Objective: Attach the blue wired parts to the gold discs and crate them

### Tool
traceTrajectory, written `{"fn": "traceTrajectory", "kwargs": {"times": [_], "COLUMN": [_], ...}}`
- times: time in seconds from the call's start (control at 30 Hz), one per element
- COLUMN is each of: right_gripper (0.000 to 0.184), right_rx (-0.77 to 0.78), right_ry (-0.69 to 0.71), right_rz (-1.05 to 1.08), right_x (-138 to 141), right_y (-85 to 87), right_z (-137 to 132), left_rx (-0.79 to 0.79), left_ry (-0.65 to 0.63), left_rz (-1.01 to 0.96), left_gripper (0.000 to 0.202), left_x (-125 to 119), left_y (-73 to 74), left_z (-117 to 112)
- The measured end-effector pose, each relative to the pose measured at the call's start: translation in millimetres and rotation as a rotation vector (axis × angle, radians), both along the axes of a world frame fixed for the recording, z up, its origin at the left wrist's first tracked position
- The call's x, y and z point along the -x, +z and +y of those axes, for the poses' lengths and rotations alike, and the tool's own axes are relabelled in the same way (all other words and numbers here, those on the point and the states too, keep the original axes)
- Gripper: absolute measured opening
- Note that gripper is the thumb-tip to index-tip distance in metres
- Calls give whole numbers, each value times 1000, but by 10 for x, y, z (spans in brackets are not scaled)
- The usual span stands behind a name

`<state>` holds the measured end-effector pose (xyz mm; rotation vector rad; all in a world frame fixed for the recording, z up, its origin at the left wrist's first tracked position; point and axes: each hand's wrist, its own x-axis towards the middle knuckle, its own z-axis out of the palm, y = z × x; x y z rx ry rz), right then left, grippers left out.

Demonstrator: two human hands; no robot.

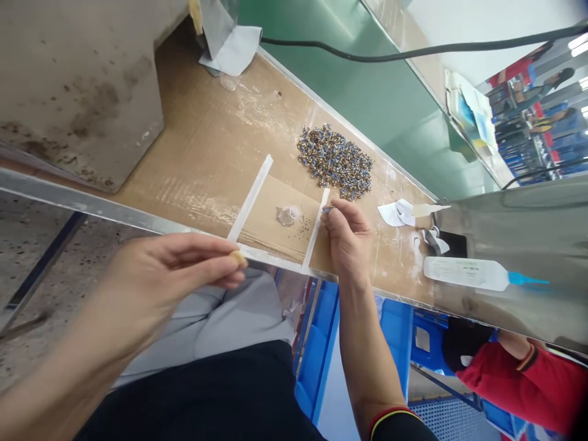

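Two strips [250, 199], one parts pile [335, 160]; left hand [169, 269] grip clamps strip end, right hand [346, 236] pinches part [327, 209].

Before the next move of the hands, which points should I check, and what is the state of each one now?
1. Grip of the left hand on the near end of the long white strip: ok.
2. Pinch of the right hand on a small part at the far end of the second white strip: ok.
3. Part aligned with that strip's end: cannot tell, too small.
4. The pile of parts lies just beyond the right hand: ok.
5. The small clear dish lies between the strips, apart from both: ok.
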<state>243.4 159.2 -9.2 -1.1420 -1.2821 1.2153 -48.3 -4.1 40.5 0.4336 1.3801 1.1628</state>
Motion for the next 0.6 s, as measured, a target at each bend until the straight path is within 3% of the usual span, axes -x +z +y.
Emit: {"fn": "traceTrajectory", "kwargs": {"times": [0.13,0.27,0.43,0.6], "right_gripper": [18,12,13,21], "right_rx": [-99,-217,-450,-641], "right_ry": [31,64,91,146], "right_rz": [-31,-177,-377,-529], "right_x": [86,152,242,281], "right_y": [96,220,365,398], "right_z": [-64,-102,-118,-123], "left_rx": [-48,-150,-195,-215], "left_ry": [53,6,-6,6], "left_rz": [-138,-97,-22,-26], "left_gripper": [39,30,27,22], "left_x": [-201,-245,-232,-277], "left_y": [-164,-187,-173,-172], "left_z": [220,402,441,407]}}
